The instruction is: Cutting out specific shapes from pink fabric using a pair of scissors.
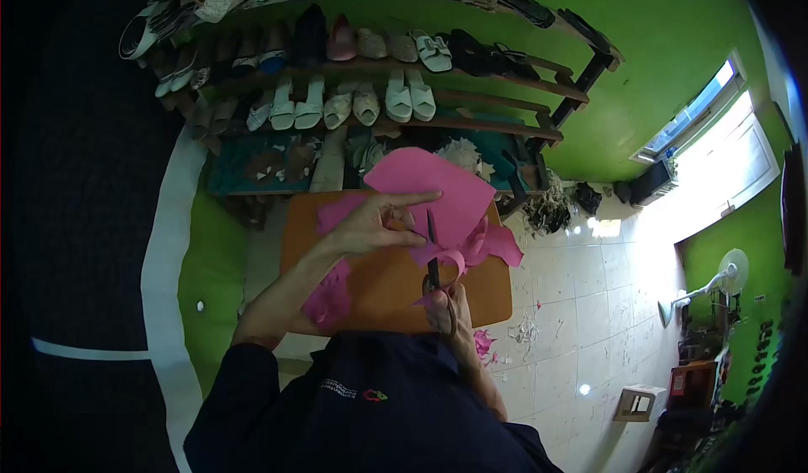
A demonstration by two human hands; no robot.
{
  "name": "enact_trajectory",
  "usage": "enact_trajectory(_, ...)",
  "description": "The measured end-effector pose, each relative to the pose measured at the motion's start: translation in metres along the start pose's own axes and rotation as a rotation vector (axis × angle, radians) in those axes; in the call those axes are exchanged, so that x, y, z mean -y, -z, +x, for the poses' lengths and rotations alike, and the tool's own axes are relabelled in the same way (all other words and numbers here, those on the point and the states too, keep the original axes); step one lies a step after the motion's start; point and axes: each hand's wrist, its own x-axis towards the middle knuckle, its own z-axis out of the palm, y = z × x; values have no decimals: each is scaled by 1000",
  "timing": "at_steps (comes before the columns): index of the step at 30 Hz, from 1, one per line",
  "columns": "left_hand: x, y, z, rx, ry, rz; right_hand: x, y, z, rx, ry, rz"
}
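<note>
A pink sheet [433, 183] is raised a little over a brown tabletop [387, 292]. My left hand [370, 227] is at its left edge, the index finger stretched across the sheet and the other fingers bent; it appears to grip the sheet, though the contact is partly hidden. My right hand [452, 309] is closed round the handles of a pair of scissors [433, 269]. Their blades point away from me, at the sheet's lower edge. A narrow pink strip [456, 260] curls beside the blades.
More pink pieces [326, 298] lie on the tabletop, left and right. Beyond it stands a rack with several rows of shoes [366, 104]. Scraps [526, 330] litter the tiled floor at right. Farther right are a white fan [732, 271] and a small box [640, 403].
</note>
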Motion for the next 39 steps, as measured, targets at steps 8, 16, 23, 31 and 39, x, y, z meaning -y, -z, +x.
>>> enact_trajectory(8, 10, -3, 3, -49, -31, -47, -11, -3, 4, -112, 87, -116)
enact_trajectory(16, -2, -9, -2, -96, 34, -238, -15, 3, 2, -23, -34, -7)
enact_trajectory(23, 6, -15, 0, -143, 21, -246, -21, 2, 3, -62, 31, -4)
enact_trajectory(31, 6, -22, -3, -197, 10, -275, -18, -5, 0, -114, 59, -35)
enact_trajectory(39, 9, -33, -3, -276, -50, -325, -23, -11, 2, -169, 116, -51)
